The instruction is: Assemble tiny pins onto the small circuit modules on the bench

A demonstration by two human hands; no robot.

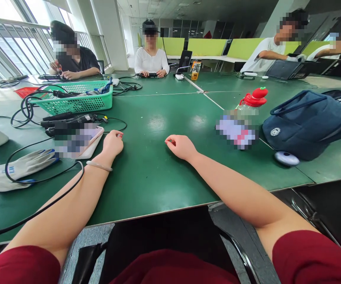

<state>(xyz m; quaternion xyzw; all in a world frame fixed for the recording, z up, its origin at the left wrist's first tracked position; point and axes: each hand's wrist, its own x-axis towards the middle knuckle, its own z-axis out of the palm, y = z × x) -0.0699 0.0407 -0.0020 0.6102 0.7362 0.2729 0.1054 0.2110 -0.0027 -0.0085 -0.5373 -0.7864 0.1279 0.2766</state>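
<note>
Both my forearms rest on the green table (140, 173), with the hands apart in the middle. My left hand (113, 143) is loosely closed in a fist on the tabletop, a pale bangle (99, 166) round its wrist. Just left of it lies a phone (83, 141) with a blurred screen, on top of a white object. My right hand (182, 146) is also closed, thumb side up, its fingers curled under. I see nothing held in either hand. A blurred purple-and-white item (237, 132) lies to its right, in front of a bottle with a red lid (254, 98).
At left are a green basket (75, 100), black cables (28, 108) and grey-white gloves (19, 169). One cable loops over my left forearm. A navy bag (306, 122) and a small white round case (287, 158) stand at right. Several people sit across the table.
</note>
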